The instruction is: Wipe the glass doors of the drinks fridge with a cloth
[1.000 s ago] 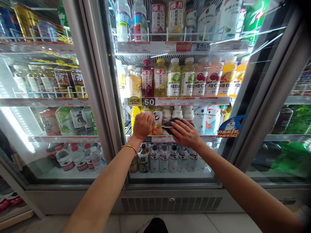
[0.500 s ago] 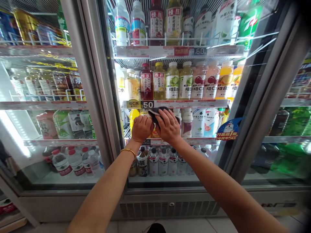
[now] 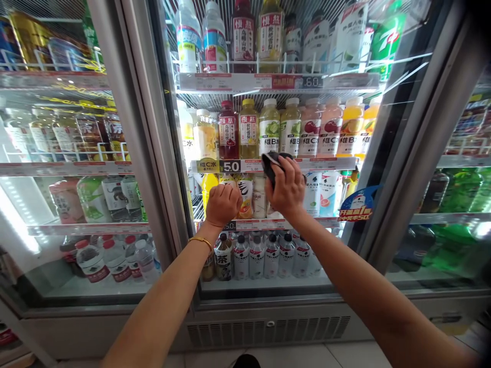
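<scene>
My right hand [image 3: 287, 188] presses a dark grey cloth [image 3: 269, 167] with a light edge against the glass door [image 3: 337, 255] of the drinks fridge. Its fingers bend over the cloth, which lies in front of the price strip [image 3: 249, 166] of a middle shelf. Left of it, my left hand [image 3: 223, 204] is closed in a fist in front of the glass. The inside of that fist is hidden, so I cannot make out whether it holds anything. A gold bangle [image 3: 200, 239] circles the left wrist.
Behind the glass, shelves hold rows of bottles [image 3: 270, 128]. A metal door frame [image 3: 153, 128] stands on the left, another [image 3: 416, 138] on the right. A blue and red sticker [image 3: 358, 204] is at the door's right side. Below runs a vent grille [image 3: 303, 329].
My right hand has slid right and slightly up with the cloth, away from the left hand. My left hand stays almost in place, closed. The view has shifted slightly.
</scene>
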{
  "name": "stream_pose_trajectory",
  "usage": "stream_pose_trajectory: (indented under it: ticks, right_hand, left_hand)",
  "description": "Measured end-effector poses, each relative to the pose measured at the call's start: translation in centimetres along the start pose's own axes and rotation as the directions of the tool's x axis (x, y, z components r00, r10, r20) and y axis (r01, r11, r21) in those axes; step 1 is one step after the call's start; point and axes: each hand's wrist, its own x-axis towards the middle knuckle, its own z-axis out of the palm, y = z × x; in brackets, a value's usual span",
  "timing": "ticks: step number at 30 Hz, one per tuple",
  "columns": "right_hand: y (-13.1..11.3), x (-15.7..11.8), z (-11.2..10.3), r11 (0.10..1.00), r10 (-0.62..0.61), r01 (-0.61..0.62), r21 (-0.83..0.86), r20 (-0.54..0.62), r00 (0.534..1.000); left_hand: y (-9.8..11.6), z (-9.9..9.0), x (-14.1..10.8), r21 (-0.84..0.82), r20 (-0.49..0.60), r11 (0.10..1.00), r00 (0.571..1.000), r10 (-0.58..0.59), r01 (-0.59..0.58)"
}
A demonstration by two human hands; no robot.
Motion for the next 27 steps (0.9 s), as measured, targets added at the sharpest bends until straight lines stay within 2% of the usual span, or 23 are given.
stream_pose_trajectory:
  ticks: [4,7,11,13,14,16,18,20,21,23,25,27]
  right_hand:
    - [-3.6,0.6,1.2,0.993,-0.100,0.098,0.058,0.036,0.994]
    - [-3.8,-1.2,0.7,0.965,-0.247,0.236,0.119,0.089,0.965]
    - [-0.9,-4.7,-1.1,0.858,-0.498,0.466,0.217,0.128,0.858]
    - [1.6,-5.9,-2.1,0.816,-0.564,0.522,0.249,0.145,0.813]
    - [2.9,-6.2,-2.5,0.814,-0.569,0.526,0.246,0.153,0.808]
    - [5.2,-6.1,-3.2,0.856,-0.509,0.479,0.195,0.159,0.846]
    - [6.4,-5.1,-3.3,0.929,-0.366,0.353,0.110,0.136,0.921]
    - [6.1,-3.5,-2.7,0.988,-0.153,0.151,0.029,0.063,0.986]
    - [5.5,-2.7,-2.3,0.999,-0.044,0.044,0.001,0.017,0.999]
    - [3.6,-1.5,-1.3,0.993,0.114,-0.115,-0.017,-0.053,0.992]
    - [1.6,-1.2,-0.5,0.994,0.107,-0.106,0.011,-0.034,0.994]
    - [0.4,-1.9,-0.2,0.998,0.002,-0.003,0.061,0.019,1.000]
  left_hand:
    - [0.0,0.0,0.2,0.022,-0.008,1.000,1.000,-0.005,0.006]
    - [-0.1,0.2,0.2,0.013,-0.005,1.000,1.000,-0.012,0.012]
    - [-0.2,0.2,0.2,-0.019,0.046,0.999,0.999,-0.027,0.028]
    - [0.0,0.0,0.4,-0.013,0.063,0.999,0.997,-0.043,0.044]
    - [0.3,-0.1,0.5,-0.008,0.066,0.999,0.997,-0.050,0.051]
    - [1.3,-0.3,1.1,-0.015,0.077,0.999,0.996,-0.036,0.037]
    - [2.8,-0.2,1.8,-0.042,0.086,0.999,0.996,0.002,0.002]
    - [4.4,0.2,2.5,-0.068,0.076,0.998,0.997,0.002,0.003]
    - [5.1,0.6,2.8,-0.077,0.062,0.997,0.998,-0.022,0.027]
    - [6.1,1.2,3.1,-0.085,0.026,0.993,0.997,-0.078,0.080]
    - [6.5,1.8,3.0,-0.083,-0.001,0.991,0.995,-0.104,0.104]
    - [6.5,2.1,2.8,-0.085,-0.006,0.991,0.995,-0.100,0.099]
